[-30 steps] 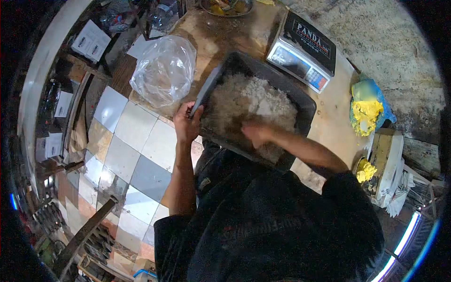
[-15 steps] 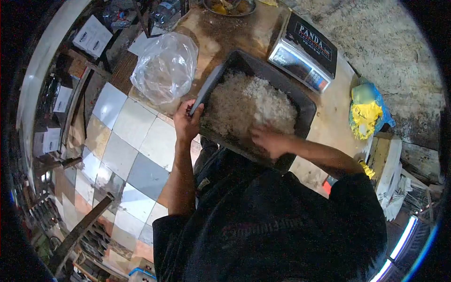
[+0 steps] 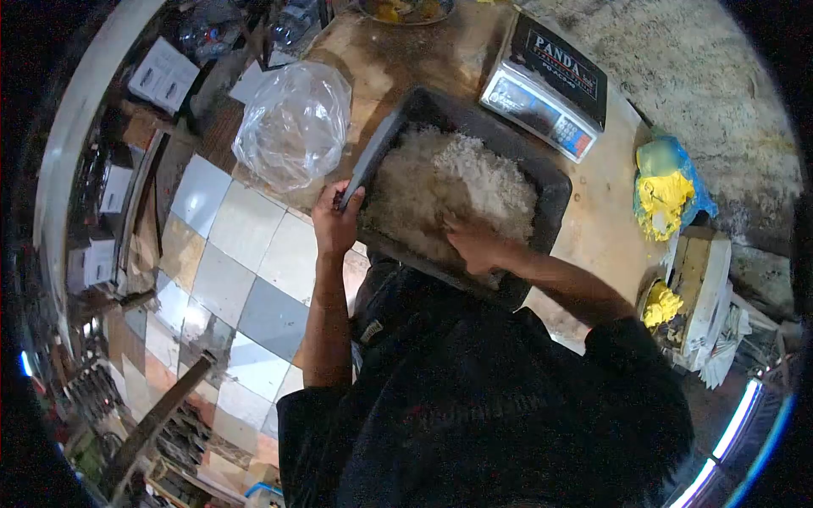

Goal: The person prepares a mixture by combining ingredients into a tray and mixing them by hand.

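A dark rectangular tub (image 3: pixel 555 207) at the table's edge holds a loose, flaky material (image 3: pixel 415 182), brownish on the left and whiter (image 3: pixel 487 173) on the right. My left hand (image 3: pixel 336 218) grips the tub's left rim, thumb on the near side and fingers curled round it. Inside the tub, near its front side, my right hand (image 3: pixel 476 245) rests in the material with its fingers apart; the fingertips are partly sunk in and blurred. A clear plastic bag (image 3: pixel 292 125) lies just left of the tub.
Behind the tub's right side stands a scale (image 3: pixel 542 110) under a black PANDA box (image 3: pixel 563 68). Yellow material in a blue bag (image 3: pixel 665 199) lies at the right, more yellow stuff (image 3: pixel 662 303) below it. A metal plate (image 3: pixel 406 10) is at the back, a wooden post (image 3: pixel 161 415) lower left.
My right hand has shifted slightly left through the material, and the brownish part looks disturbed. My left hand keeps its hold on the rim. The view has shifted slightly.
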{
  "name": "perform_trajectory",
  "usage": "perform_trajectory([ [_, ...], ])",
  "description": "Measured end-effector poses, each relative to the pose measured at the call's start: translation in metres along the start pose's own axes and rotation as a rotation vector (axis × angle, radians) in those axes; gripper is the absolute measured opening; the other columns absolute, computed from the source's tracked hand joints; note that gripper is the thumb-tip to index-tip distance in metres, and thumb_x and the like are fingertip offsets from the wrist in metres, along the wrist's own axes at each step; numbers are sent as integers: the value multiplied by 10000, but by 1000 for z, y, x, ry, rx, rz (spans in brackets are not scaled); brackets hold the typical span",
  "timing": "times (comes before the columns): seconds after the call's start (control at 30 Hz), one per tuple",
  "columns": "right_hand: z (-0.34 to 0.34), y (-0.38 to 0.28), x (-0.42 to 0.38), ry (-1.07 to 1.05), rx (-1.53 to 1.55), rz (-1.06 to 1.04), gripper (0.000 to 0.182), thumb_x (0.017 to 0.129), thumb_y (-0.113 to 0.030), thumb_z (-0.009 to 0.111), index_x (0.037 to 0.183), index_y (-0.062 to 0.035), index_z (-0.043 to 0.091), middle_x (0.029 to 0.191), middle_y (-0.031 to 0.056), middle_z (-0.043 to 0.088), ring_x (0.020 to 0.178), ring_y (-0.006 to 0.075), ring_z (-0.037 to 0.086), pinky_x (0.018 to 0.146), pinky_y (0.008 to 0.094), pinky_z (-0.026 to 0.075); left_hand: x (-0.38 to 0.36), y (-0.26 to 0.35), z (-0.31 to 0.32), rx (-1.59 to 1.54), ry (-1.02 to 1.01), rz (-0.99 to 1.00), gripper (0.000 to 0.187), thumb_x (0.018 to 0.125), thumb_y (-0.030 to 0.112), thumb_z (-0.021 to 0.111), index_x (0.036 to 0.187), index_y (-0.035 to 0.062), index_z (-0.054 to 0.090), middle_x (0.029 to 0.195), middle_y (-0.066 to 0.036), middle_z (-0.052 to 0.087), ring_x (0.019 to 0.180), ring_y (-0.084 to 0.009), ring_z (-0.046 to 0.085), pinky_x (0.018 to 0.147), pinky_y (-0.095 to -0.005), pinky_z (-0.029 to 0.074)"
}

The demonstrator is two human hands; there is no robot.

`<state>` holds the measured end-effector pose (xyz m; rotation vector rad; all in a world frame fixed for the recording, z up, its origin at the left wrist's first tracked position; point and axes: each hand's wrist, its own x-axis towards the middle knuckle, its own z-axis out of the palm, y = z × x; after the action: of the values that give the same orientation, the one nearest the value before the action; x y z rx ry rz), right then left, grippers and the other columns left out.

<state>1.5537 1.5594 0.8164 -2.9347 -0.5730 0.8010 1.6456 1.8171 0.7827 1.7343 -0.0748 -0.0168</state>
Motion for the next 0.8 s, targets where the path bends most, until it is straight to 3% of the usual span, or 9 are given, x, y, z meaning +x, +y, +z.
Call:
perform_trajectory([
  [0.1,27,49,-25,-364,-108,-232,607,717,-207,657,1257,-12,460,1320,228,361,1252,390,321,1043,494,291,0,6,1,64,11,17,185,827,172,681,896,13,618,746,-32,559,670,-118,497,628,-259,415],
  [0.2,39,73,-10,-67,353,-285,694,664,-271,721,1254,-14,460,1255,214,452,1213,353,390,1025,474,331,1,-7,1,42,16,39,185,829,176,679,892,14,614,757,-37,564,679,-124,499,637,-260,416],
  [0.23,11,51,-5,61,-350,-285,682,651,-312,739,1216,-16,498,1186,195,522,1149,340,464,995,465,371,1,-7,1,46,14,35,182,832,172,677,891,13,612,757,-39,570,677,-121,506,635,-258,421],
  [0.27,15,40,2,61,-349,-282,682,651,-312,739,1216,-16,498,1186,195,522,1149,340,464,995,465,371,1,-8,1,48,14,29,178,834,169,675,891,13,611,757,-41,577,676,-118,513,632,-256,426],
  [0.37,29,18,10,109,441,-117,584,643,-301,738,1119,-15,559,1036,170,592,1012,345,547,934,444,421,0,-10,3,-58,-5,-20,171,838,156,671,905,13,607,746,-38,587,665,-106,525,619,-248,436],
  [0.47,5,9,8,-467,357,-6,479,674,-148,688,1077,71,548,1273,224,451,1137,361,463,893,463,424,-2,5,0,34,-19,41,170,837,142,671,921,10,603,727,-29,590,651,-97,531,606,-244,441],
  [0.57,-25,15,-3,-610,52,-197,307,663,-97,652,911,80,618,1181,243,494,1062,355,495,895,492,401,-7,-11,0,-21,-36,8,170,832,137,673,921,10,605,744,-42,590,669,-116,543,617,-260,445],
  [0.63,-4,34,6,-543,-266,-392,182,656,-85,622,763,61,648,1095,233,527,1051,341,487,929,475,376,-13,-9,2,68,4,131,175,827,143,677,922,14,609,775,-64,590,696,-138,553,635,-277,448],
  [0.8,-30,30,4,452,41,115,555,677,-136,642,1193,7,496,1264,220,413,1221,383,339,1022,486,299,-16,-6,8,0,40,83,179,827,153,676,925,18,612,792,-76,592,709,-151,558,654,-282,450],
])
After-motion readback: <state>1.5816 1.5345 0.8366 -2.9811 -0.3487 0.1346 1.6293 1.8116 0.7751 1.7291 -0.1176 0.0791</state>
